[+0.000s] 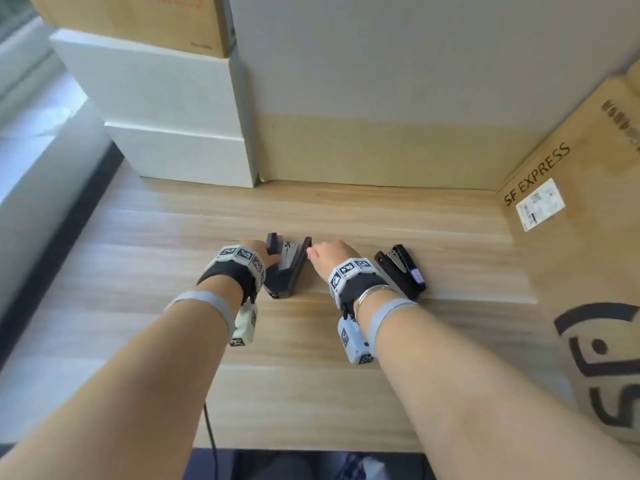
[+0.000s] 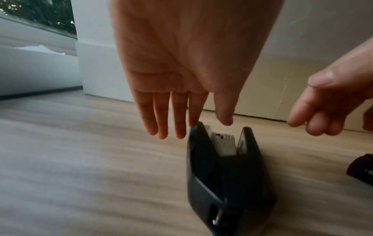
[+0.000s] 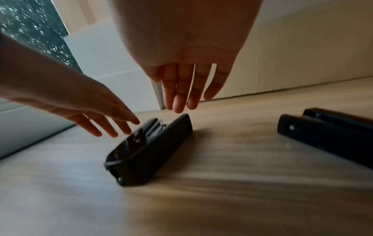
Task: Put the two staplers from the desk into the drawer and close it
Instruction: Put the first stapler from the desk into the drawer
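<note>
Two black staplers lie on the wooden desk [image 1: 346,358]. The left stapler [image 1: 286,268] [image 2: 224,172] [image 3: 149,148] lies on its side with its arms spread apart, metal magazine showing. My left hand [image 1: 258,252] [image 2: 181,111] hovers at its left arm, fingers straight, holding nothing. My right hand [image 1: 330,256] [image 3: 189,89] hovers just above its right arm tip, fingers straight and empty. The right stapler [image 1: 401,270] [image 3: 327,135] lies untouched to the right of my right wrist. No drawer is in view.
A white box stack [image 1: 162,109] stands at the back left, a pale partition [image 1: 398,98] behind the desk, and a large SF Express cardboard box [image 1: 588,237] along the right side. A dark cable [image 1: 209,431] hangs at the desk's front edge.
</note>
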Tool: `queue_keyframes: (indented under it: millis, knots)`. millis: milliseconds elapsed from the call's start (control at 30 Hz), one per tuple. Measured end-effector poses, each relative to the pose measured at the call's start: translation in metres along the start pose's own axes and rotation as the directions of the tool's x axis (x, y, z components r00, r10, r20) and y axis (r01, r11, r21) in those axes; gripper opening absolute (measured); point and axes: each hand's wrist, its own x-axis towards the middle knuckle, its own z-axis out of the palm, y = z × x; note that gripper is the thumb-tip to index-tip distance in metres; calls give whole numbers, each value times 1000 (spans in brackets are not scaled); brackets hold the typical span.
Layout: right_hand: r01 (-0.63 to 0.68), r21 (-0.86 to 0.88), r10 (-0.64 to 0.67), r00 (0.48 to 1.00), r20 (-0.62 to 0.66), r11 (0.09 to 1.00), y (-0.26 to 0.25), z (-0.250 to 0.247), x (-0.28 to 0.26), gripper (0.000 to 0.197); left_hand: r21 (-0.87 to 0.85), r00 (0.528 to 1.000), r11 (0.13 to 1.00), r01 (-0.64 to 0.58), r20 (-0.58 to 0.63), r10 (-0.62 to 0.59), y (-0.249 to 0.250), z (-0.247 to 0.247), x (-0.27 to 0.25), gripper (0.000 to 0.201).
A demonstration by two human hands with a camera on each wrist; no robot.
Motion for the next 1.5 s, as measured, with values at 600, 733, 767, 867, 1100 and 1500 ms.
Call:
queue_keyframes:
  millis: [600, 733, 767, 867, 1100, 1500]
  knots:
    - [-51, -39, 56, 992, 115, 998, 39, 33, 19, 43, -230, 974, 949, 215, -20, -225, 19, 27, 20, 53]
    - [-44, -62, 51, 991, 121, 997, 44, 27, 19, 37, -277, 979, 942, 191, -13, -203, 19, 26, 16, 54]
    - [-42, -67, 50, 991, 122, 997, 46, 26, 19, 36, -296, 980, 937, 184, -14, -196, 18, 27, 15, 54]
    - [-41, -89, 52, 991, 127, 995, 52, 22, 16, 41, -339, 985, 930, 144, -44, -168, 17, 29, 12, 53]
    - [9, -161, 17, 986, 163, 987, 63, 26, 13, 46, -325, 993, 941, 93, -43, -113, 28, 34, 3, 64]
    - [33, -193, -3, 989, 150, 981, 50, 26, -3, 44, -324, 974, 946, 15, -209, -87, 16, 32, -31, 45]
